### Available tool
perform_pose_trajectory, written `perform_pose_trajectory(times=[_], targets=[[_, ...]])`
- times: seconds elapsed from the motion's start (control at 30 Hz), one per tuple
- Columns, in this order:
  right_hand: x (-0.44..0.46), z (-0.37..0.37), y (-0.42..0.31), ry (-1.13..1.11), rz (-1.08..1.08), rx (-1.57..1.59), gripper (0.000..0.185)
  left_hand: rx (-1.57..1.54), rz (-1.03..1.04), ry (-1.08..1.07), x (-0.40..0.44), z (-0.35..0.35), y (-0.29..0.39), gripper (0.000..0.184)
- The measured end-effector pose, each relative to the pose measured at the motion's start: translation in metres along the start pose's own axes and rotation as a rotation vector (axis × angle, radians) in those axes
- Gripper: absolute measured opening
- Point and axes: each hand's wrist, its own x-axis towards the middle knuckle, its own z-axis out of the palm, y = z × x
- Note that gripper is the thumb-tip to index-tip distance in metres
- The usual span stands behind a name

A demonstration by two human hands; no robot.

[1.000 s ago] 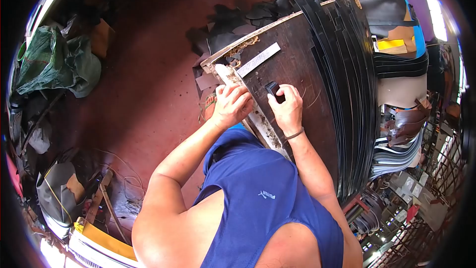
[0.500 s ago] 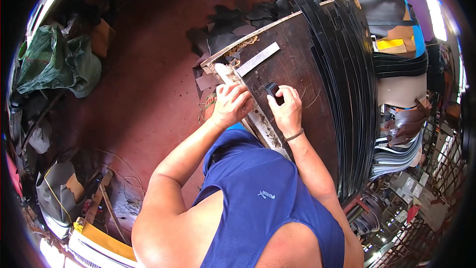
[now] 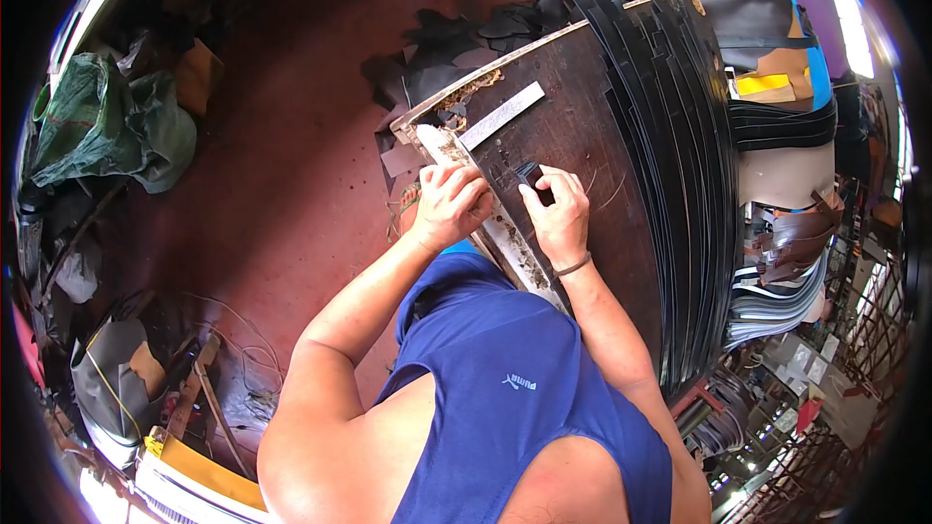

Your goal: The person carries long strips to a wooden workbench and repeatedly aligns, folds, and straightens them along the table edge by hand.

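My right hand [image 3: 560,218] is closed, thumb and fingers pinching a small stack of black strip pieces [image 3: 528,175] just above the dark brown tabletop [image 3: 592,175]. Over the worn pale front edge of the table [image 3: 507,241], my left hand [image 3: 449,204] is closed with its fingers curled; what they hold, if anything, is hidden. Beyond both hands a flat whitish bar [image 3: 502,115] lies slanted on the table.
Long black strips [image 3: 670,184] lie side by side along the right of the table. Dark scraps [image 3: 442,49] are heaped past its far edge. Rolled and folded sheets [image 3: 791,170] stand further right. A green sack [image 3: 107,126] is at the left, across the red floor [image 3: 262,184].
Both hands stay almost in place. The right hand and the black pieces have shifted very slightly left, and the whole view has moved a little.
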Motion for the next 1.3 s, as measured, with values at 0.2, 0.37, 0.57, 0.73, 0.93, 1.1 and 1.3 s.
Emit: perform_pose_trajectory(times=[0.2,0.37,0.57,0.73,0.93,1.1,1.3], targets=[[0.001,0.002,-0.001,0.030,0.018,0.027,0.024,0.005,-0.002,-0.014,-0.001,0.002,-0.001,0.035],[0.002,0.003,0.001,0.039,0.022,0.047,0.024,0.002,0.004,-0.007,-0.002,0.004,-0.003,0.034],[0.003,0.004,0.001,0.033,0.021,0.044,0.024,-0.001,0.007,-0.005,-0.001,0.003,-0.003,0.034],[0.002,0.005,0.002,-0.001,0.006,-0.006,0.025,0.002,0.015,0.017,0.002,0.002,-0.003,0.033],[0.005,0.003,-0.005,0.031,0.005,-0.014,0.027,0.006,0.004,-0.012,0.001,0.002,-0.002,0.034],[0.004,0.008,-0.003,0.022,-0.026,-0.002,0.029,0.021,-0.016,-0.044,0.003,0.001,0.002,0.031],[-0.001,0.006,-0.001,0.014,0.043,0.044,0.035,0.084,-0.051,-0.176,0.022,-0.010,0.016,0.027]])
